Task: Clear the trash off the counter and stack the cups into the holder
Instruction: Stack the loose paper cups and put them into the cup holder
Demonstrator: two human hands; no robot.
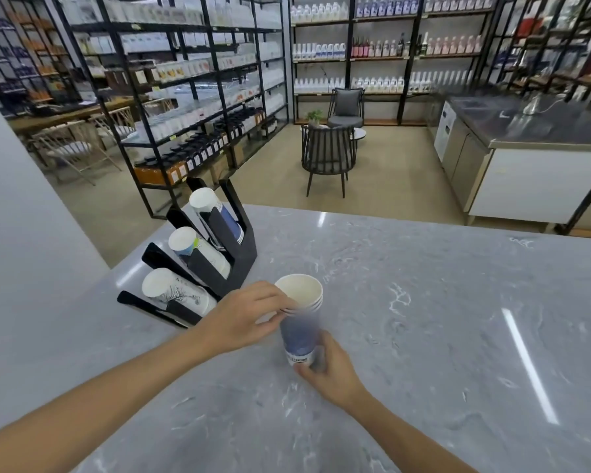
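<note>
A short stack of blue-and-white paper cups (300, 331) stands upright at the middle of the grey marble counter (440, 319), its rims nested at the top. My right hand (331, 368) grips the stack's base from the near side. My left hand (244, 317) pinches the rims at the top left. To the left, a black three-slot cup holder (243, 257) leans back toward the far left. It carries a blue cup stack (214, 213) in the far slot, a white stack (198, 252) in the middle and a tree-printed white stack (178, 295) in the near slot.
The counter ends at a white wall (21, 216) on the left and drops to the shop floor at its far edge. Beyond stand black shelving racks (191, 97), two dark chairs (328, 155) and a steel worktop (526, 128).
</note>
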